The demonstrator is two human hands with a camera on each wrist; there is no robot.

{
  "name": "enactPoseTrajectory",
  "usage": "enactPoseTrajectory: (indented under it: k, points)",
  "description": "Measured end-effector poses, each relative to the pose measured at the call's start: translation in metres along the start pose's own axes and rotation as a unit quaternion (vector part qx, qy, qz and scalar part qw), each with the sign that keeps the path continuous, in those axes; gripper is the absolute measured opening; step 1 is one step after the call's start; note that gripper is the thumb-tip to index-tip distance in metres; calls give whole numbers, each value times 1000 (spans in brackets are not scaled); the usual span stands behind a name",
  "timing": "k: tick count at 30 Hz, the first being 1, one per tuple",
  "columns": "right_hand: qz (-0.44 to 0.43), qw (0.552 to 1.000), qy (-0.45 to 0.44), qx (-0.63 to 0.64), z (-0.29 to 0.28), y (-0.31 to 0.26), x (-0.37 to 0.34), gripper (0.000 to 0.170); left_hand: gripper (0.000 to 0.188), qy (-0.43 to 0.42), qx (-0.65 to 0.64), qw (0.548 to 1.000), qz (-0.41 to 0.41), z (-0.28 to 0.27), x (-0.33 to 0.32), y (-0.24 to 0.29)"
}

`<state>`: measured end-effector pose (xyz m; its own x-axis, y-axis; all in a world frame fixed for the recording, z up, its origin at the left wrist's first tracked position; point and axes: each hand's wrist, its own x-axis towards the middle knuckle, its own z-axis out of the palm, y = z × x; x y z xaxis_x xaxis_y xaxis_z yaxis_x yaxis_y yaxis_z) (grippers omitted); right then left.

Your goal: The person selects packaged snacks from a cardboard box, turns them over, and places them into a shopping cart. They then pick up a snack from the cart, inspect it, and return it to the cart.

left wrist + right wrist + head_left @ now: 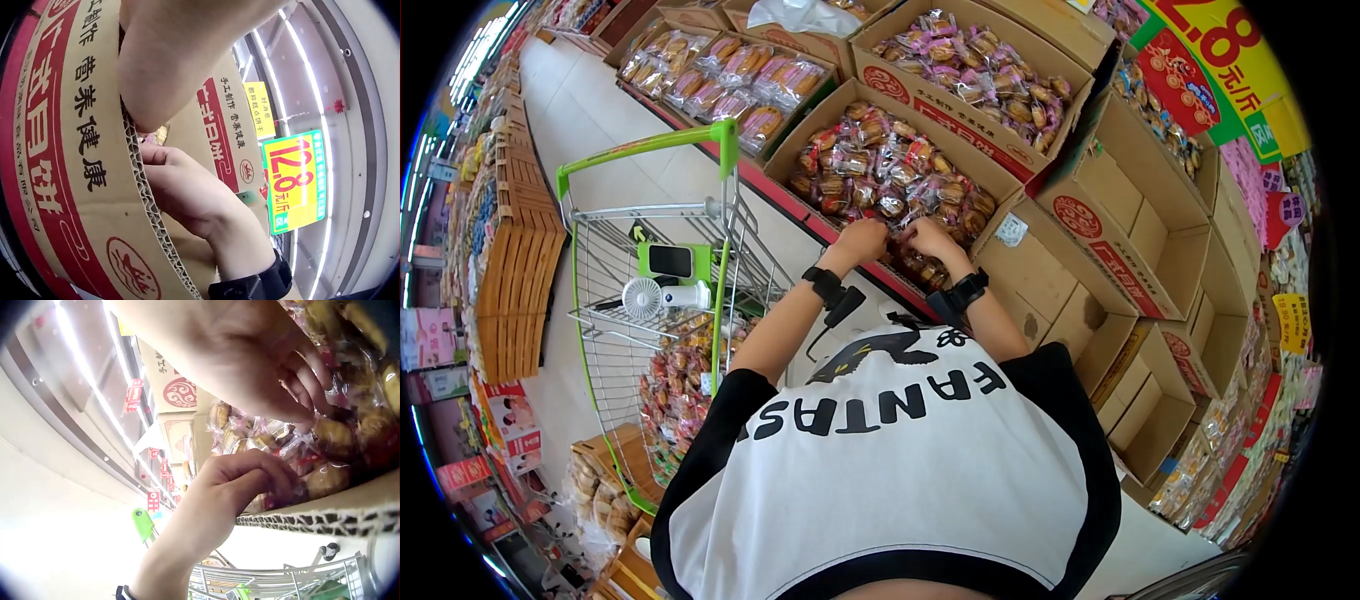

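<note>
In the head view both hands reach over the near edge of a cardboard box (pixel 103 206) holding many wrapped mooncakes (pixel 880 165) in clear and red film. My left hand (pixel 862 243) dips in at the near edge; the right wrist view shows its curled fingers pinching the film of a wrapped mooncake (pixel 328 480) beside the box's cut edge. Close by on the right, my right hand (pixel 933 247) is down among the mooncakes. Its bent fingers and thumb meet the wrappers around another mooncake (pixel 334 437); I cannot tell whether they grip it. Each wrist wears a black band.
At left stands a green-handled shopping cart (pixel 730 150) with a phone (pixel 670 262), a white handheld fan (pixel 643 298) and many wrapped snacks inside. More boxes of pastries (pixel 980 60) lie behind, and several bare cardboard boxes (pixel 1130 220) sit at right. A yellow-green price sign (pixel 297 181) hangs above.
</note>
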<state>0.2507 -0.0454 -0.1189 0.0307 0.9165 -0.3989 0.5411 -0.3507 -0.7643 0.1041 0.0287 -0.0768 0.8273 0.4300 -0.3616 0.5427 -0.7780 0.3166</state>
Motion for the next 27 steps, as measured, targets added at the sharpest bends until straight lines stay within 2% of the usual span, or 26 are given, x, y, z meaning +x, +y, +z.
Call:
enactPoseTrajectory:
  k: [2, 4, 8, 10, 15, 17, 23, 27]
  points:
    - [-15, 999, 30, 1, 2, 4, 2, 16, 18, 5, -4, 1000, -9, -4, -1, 4]
    - [-2, 999, 37, -1, 3, 6, 3, 14, 19, -9, 46, 999, 5, -7, -1, 6]
    - [17, 998, 57, 7, 6, 12, 5, 9, 27, 8, 2, 999, -34, -10, -2, 9]
    - [32, 998, 62, 3, 6, 9, 4, 11, 39, -62, 43, 996, -57, -6, 7, 6]
    - [26, 997, 70, -12, 4, 7, 2, 13, 42, -86, 41, 991, -93, -1, 10, 7]
    - [68, 997, 29, 12, -1, 0, 0, 15, 43, -84, 60, 989, -111, -5, 9, 11]
    - [73, 996, 40, 15, 7, 21, 10, 19, 44, -116, 59, 984, -124, -7, 10, 12]
    - [78, 997, 8, 10, 5, 14, 7, 16, 42, -84, 59, 987, -120, 0, 10, 8]
